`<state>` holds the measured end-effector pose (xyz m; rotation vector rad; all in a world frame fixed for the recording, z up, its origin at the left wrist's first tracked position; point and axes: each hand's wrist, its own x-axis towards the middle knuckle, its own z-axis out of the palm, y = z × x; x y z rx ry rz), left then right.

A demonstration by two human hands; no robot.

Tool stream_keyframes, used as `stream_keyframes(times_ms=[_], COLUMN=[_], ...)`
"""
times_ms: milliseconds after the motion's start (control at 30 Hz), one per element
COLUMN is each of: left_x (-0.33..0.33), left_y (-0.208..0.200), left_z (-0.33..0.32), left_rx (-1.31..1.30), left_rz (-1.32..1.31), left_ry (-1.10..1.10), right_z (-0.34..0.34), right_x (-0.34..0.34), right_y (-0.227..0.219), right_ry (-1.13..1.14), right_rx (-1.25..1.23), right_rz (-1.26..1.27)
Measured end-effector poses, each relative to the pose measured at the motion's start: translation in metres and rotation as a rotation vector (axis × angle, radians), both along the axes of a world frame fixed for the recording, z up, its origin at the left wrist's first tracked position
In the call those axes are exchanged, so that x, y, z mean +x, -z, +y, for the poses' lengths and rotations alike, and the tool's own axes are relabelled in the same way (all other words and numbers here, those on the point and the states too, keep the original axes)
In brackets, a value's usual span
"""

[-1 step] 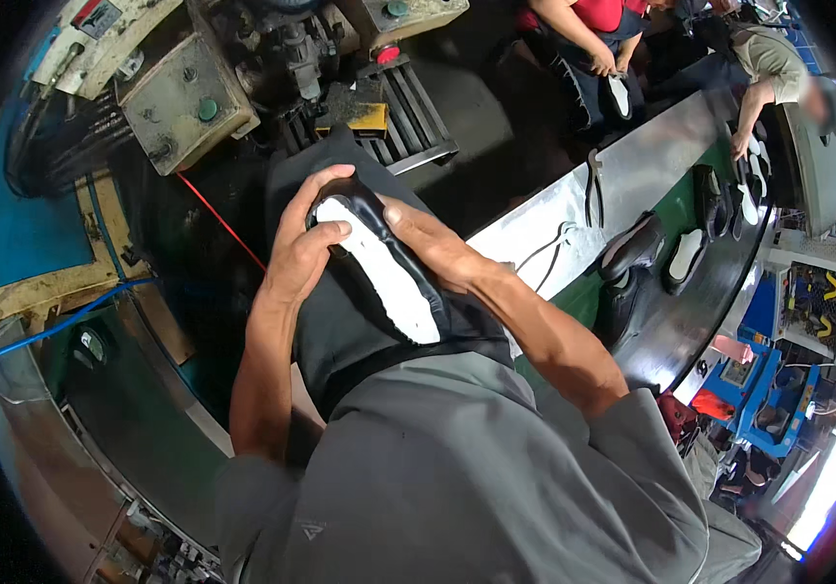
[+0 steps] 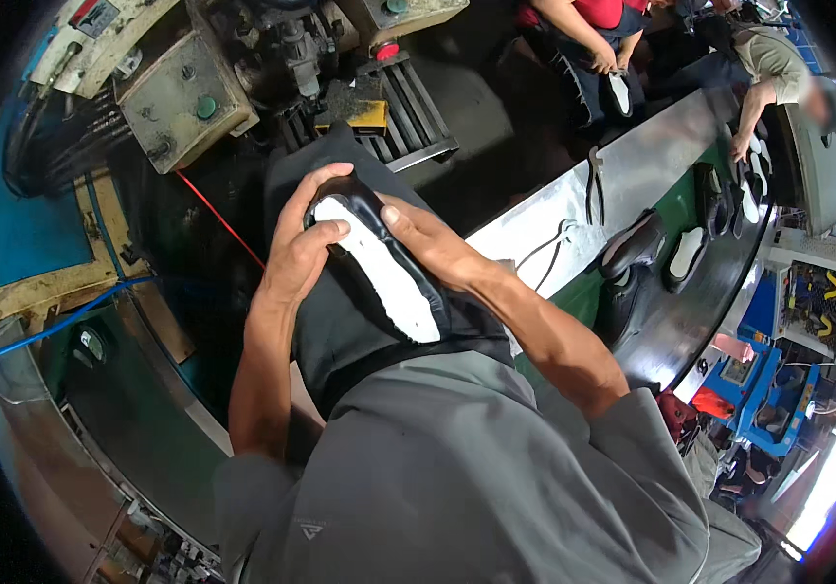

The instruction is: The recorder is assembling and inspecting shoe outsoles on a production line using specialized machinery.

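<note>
A black shoe upper [image 2: 367, 206] with a white insole face [image 2: 384, 268] turned up lies across my lap. My left hand [image 2: 303, 238] is wrapped round its far end, the thumb pressing on the white face near the edge. Along the right side, my right hand [image 2: 428, 243] grips the black leather, with its thumb on the side near the far end. The underside of the shoe and most of my right fingers are hidden.
Pincers [image 2: 594, 187] and a second pair of pincers [image 2: 559, 243] lie on the metal ledge [image 2: 525, 216] to the right. Beyond it, a green belt carries several black shoes [image 2: 634, 245]. A machine [image 2: 306, 68] stands ahead. A co-worker's hands [image 2: 613, 66] hold another shoe.
</note>
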<state>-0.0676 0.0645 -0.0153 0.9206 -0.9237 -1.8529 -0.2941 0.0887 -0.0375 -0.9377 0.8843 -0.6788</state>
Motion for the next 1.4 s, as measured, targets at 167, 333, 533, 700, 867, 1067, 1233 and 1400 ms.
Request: stream_keyframes(times_ms=[167,333,533,700,867,1067,1233,1400], left_x=[-0.003,0.001,0.006,0.004,0.005,0.001,-0.008,-0.014], left_y=[-0.003,0.017,0.013,0.015,0.035,0.011,0.009,0.037], left_z=[0.007,0.008,0.014,0.018,0.017,0.019,0.025,-0.002], left_rx=[-0.060,-0.161,-0.034,-0.050,0.029,-0.049,-0.128,0.003], left_rz=[-0.119,-0.305,-0.036,-0.102,-0.059,-0.017,-0.091,0.008], left_ry=[-0.049,-0.075,-0.090,-0.120,-0.185,-0.160,-0.183,-0.191], right_z=[0.012,0.008,0.007,0.013,0.009,0.035,0.049,0.046], right_x=[0.012,0.033,-0.002,0.015,0.017,-0.005,0.013,0.001], right_y=[-0.011,-0.033,-0.002,-0.013,-0.012,0.005,-0.016,-0.007], right_ry=[0.032,-0.196,0.047,-0.086,-0.103,0.107,0.133,0.086], right_rx=[-0.450,-0.438,0.248,-0.119,-0.148,0.196,-0.351,-0.636], right_rz=[0.618,1.073,0.019,0.504,0.595,0.103,0.659,0.799])
